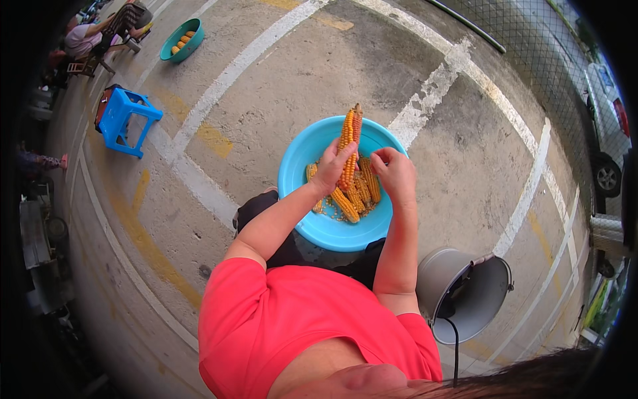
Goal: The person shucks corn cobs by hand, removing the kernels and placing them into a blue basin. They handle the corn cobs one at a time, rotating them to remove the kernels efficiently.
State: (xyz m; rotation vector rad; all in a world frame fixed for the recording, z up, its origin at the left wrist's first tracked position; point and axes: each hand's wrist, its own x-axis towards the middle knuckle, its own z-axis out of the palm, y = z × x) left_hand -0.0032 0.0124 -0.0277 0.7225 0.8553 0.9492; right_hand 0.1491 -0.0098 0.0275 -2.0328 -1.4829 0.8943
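Note:
My left hand (331,167) grips an ear of dried corn (346,167) with orange kernels, its tip pointing away from me. Along the ear's right side runs a reddish strip that looks bare of kernels. Just right of it is my right hand (398,173), fingers curled and thumb against the index finger; whether a kernel sits between them is hidden. Both hands are over a light-blue plastic basin (340,239). Inside lie several more corn ears (345,205) and loose kernels (331,210).
A grey metal bucket (428,279) lies tipped at my right, a black cable (456,349) beside it. At left stand a blue plastic stool (117,117) and a green basin (173,56) holding corn. Another person (82,40) sits far left. A mesh fence (528,30) borders the right.

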